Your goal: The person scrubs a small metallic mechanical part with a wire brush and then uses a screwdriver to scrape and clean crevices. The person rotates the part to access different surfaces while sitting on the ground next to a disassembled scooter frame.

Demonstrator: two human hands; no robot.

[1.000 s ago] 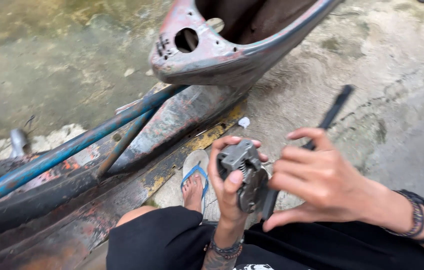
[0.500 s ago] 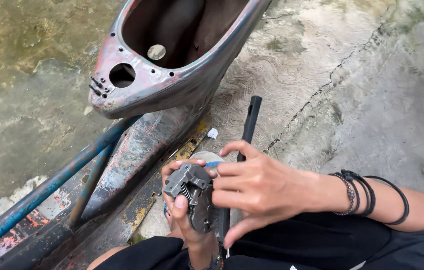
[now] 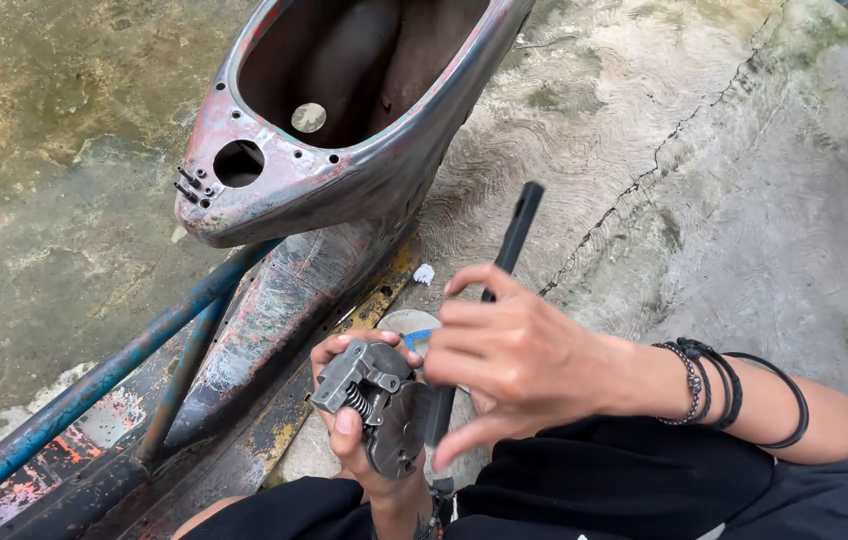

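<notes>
Two bare hands work close together at the lower centre of the head view. The left hand [image 3: 359,430] is closed around a grey metal mechanism [image 3: 379,405], palm toward the camera, thumb pressed on its near face. The mechanism is a compact cast part with a dull, greasy surface, a blocky bracket at its upper left and a small coil spring showing beneath the bracket. The right hand [image 3: 519,355] sits just beside the mechanism with its fingers partly curled and spread; it grips a black rod [image 3: 514,235], a slim, straight, matte bar that rises from behind the palm toward the upper right and continues below the hand alongside the mechanism. Dark beaded and cord bracelets [image 3: 719,385] ring the right wrist.

Beyond the hands lies a stripped scooter body shell [image 3: 344,190], a hollow, tapered tub of bare steel with worn red and green paint traces, a round hole and several small drilled holes at its near end. A blue painted steel tube frame [image 3: 114,375], scratched and rusted, runs diagonally beneath it. The concrete floor [image 3: 724,170] is rough, stained and cracked. Black fabric [image 3: 584,490] covers the person's legs.
</notes>
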